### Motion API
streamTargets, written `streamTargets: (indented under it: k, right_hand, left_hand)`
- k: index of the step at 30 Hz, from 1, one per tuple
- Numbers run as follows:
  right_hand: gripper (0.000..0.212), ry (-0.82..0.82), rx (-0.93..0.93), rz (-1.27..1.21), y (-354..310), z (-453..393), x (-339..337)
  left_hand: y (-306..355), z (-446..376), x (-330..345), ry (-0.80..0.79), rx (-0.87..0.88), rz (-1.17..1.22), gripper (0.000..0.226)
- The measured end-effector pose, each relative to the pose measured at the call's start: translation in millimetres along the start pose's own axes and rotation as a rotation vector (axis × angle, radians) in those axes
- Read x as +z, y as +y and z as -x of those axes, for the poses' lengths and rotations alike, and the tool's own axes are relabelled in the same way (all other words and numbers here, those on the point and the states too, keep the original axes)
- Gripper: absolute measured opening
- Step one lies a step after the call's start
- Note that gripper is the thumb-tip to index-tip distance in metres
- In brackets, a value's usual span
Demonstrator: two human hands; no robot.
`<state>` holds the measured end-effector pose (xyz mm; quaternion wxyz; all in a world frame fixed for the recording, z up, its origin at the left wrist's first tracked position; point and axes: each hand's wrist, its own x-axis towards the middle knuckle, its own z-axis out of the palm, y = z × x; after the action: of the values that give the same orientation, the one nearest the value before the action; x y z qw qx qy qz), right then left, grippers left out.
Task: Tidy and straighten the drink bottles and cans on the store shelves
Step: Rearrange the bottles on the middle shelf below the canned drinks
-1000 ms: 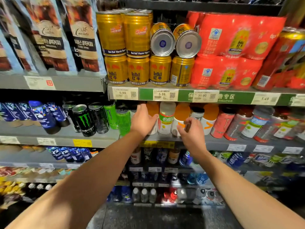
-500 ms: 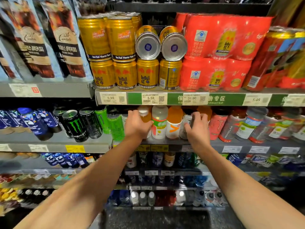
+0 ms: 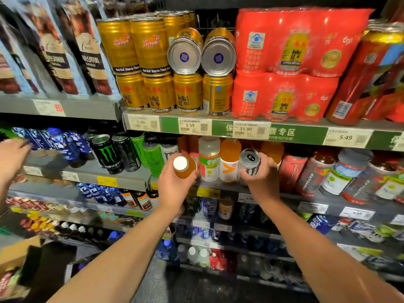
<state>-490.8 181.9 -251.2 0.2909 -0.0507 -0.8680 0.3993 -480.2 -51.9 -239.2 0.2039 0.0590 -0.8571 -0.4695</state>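
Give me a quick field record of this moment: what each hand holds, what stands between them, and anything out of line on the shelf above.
left hand: grip closed on an orange bottle with a white cap, tilted toward the camera
right hand: grip closed on a silver can, top tilted outward
between hands: white bottle and orange-and-white bottle, upright on the shelf
shelf above: two gold cans lying on their sides, bases facing out, atop upright gold cans
far left: another person's hand near the blue bottles

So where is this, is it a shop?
Yes, most likely a shop's drinks aisle. The shelves hold rows of gold cans and bottles, and price tags run along the shelf edges.
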Motion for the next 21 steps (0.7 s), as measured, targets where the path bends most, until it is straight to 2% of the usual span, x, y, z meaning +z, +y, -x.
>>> streamTargets:
  k: [6, 10, 13, 17, 21]
  right_hand:
    - [0.038, -0.071, -0.010, -0.021, 1.8, 5.7, 3.9]
    - [0.044, -0.005, 0.066, -0.054, -17.6, 25.3, -2.9]
    - [0.047, 0.038, 0.028, -0.185, -53.0, 49.9, -6.0]
    - [0.049, -0.035, 0.037, -0.227, -102.9, 70.3, 20.2]
    - [0.047, -0.134, 0.152, -0.233, -136.0, 62.3, 57.1]
  left_hand:
    - [-3.3, 10.1, -23.5, 0.051, -0.130, 0.183, 0.054]
    - [-15.7, 7.9, -42.2, 0.071, -0.193, 0.274, 0.057]
    - [-31.7, 7.5, -50.2, 0.075, -0.245, 0.362, 0.057]
    - [-49.5, 9.5, -62.9, 0.126, -0.227, 0.281, 0.061]
    - [-62.7, 4.1, -84.5, 0.127, -0.228, 0.329, 0.046]
